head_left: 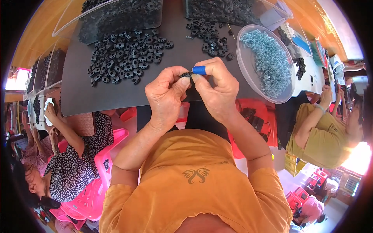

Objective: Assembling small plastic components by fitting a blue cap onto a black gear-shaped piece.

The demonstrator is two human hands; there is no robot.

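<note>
Over the front edge of the dark table mat (175, 50), my two hands meet at a small black plastic part (185, 75). My left hand (165, 93) pinches the part between thumb and fingertips. Closed close beside it is my right hand (217, 87), with blue tape (199, 70) round one finger; its fingertips are at the part's end, and whatever else they pinch is hidden. A heap of similar black plastic parts (126, 56) lies on the mat to the left. A smaller group of black parts (213, 46) sits ahead to the right, near a loose metal spring (189, 37).
At right stands a round clear tub (245, 70) heaped with small springs (268, 58). Clear bins of black parts (124, 21) line the far side. A thin pointed tool (230, 30) lies near the tub. Co-workers sit at left (74, 171) and right (322, 136).
</note>
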